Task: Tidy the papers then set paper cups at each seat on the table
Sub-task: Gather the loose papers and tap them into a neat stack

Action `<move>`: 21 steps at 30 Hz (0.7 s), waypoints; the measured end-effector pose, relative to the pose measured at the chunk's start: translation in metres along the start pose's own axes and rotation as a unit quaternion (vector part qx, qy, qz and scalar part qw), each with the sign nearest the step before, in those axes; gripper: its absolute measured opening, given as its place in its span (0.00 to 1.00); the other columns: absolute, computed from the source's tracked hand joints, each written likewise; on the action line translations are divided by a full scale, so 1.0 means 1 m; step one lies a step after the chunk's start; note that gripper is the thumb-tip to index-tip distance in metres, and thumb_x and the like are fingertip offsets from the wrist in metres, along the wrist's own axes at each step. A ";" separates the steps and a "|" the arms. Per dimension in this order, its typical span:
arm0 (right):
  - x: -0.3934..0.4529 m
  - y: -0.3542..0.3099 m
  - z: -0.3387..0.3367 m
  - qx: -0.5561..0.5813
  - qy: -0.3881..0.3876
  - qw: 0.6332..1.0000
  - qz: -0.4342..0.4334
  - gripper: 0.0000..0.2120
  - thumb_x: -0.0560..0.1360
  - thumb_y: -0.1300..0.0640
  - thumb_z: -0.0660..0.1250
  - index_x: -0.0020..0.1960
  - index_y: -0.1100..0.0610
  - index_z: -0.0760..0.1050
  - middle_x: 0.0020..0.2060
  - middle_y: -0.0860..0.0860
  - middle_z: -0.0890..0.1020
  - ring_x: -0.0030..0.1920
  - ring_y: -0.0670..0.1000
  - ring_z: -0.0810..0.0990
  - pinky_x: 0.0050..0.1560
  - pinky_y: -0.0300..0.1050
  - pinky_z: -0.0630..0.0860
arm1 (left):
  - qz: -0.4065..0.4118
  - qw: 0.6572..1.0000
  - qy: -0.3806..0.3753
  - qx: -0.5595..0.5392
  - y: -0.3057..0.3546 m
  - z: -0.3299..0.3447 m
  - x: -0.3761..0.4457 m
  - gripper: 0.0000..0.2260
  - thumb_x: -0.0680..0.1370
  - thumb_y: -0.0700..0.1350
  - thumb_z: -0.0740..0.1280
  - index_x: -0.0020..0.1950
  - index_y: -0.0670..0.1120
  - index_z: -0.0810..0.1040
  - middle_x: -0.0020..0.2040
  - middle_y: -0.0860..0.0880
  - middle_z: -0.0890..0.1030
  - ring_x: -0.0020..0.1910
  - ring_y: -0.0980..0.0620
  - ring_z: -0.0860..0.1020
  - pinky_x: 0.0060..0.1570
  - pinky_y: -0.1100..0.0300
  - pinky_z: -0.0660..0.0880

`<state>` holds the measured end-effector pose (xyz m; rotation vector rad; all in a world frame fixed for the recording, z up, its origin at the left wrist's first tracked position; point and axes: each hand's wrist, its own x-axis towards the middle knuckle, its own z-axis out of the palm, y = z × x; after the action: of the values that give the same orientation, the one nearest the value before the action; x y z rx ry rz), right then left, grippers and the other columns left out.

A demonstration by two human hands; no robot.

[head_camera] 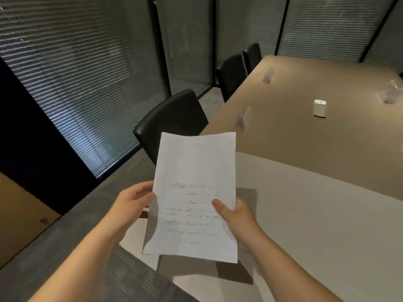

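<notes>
A white printed sheet of paper (196, 177) is held up in the air over the near corner of the table (316, 214). My left hand (133, 201) pinches its left edge, fingers curled behind the sheet. My right hand (235, 216) grips its right side, the thumb lying on the printed face. The paper casts a shadow on the white tabletop below. Whether there is more than one sheet I cannot tell. No paper cups show in this view.
The table has a tan far section (305, 131) with a small white box-like device (320, 109) and clear name-card stands (245, 118). Black chairs (174, 120) line the left side. Glass walls with blinds (76, 73) stand beyond. A brown cabinet (19, 216) sits at lower left.
</notes>
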<state>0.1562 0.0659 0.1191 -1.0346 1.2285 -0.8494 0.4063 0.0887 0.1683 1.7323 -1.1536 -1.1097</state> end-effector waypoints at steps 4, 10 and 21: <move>0.029 0.015 0.056 0.013 0.074 0.996 0.054 0.12 0.78 0.51 0.67 0.61 0.51 0.78 0.54 0.48 0.85 0.50 0.48 0.85 0.47 0.42 0.82 | -0.010 0.993 -0.106 0.044 -0.027 -0.042 0.064 0.19 0.80 0.35 0.62 0.62 0.55 0.80 0.52 0.53 0.86 0.49 0.52 0.85 0.43 0.54 0.83; 0.065 0.039 0.110 0.033 0.117 0.988 0.100 0.13 0.78 0.51 0.67 0.62 0.52 0.77 0.54 0.47 0.84 0.52 0.48 0.84 0.50 0.42 0.82 | 0.006 0.986 -0.130 0.107 -0.065 -0.070 0.137 0.20 0.81 0.36 0.61 0.59 0.60 0.81 0.51 0.56 0.86 0.49 0.53 0.84 0.48 0.49 0.83; 0.091 0.120 0.147 -0.049 0.198 0.950 0.235 0.07 0.72 0.57 0.64 0.46 0.54 0.80 0.43 0.57 0.86 0.43 0.59 0.86 0.41 0.59 0.84 | -0.056 0.968 -0.156 0.189 -0.157 -0.075 0.193 0.20 0.79 0.35 0.61 0.53 0.59 0.83 0.46 0.48 0.86 0.46 0.45 0.81 0.47 0.51 0.78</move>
<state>0.3131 0.0435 -0.0195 -0.6128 1.7846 -0.6374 0.5622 -0.0376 0.0024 1.9784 -1.5579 -1.3316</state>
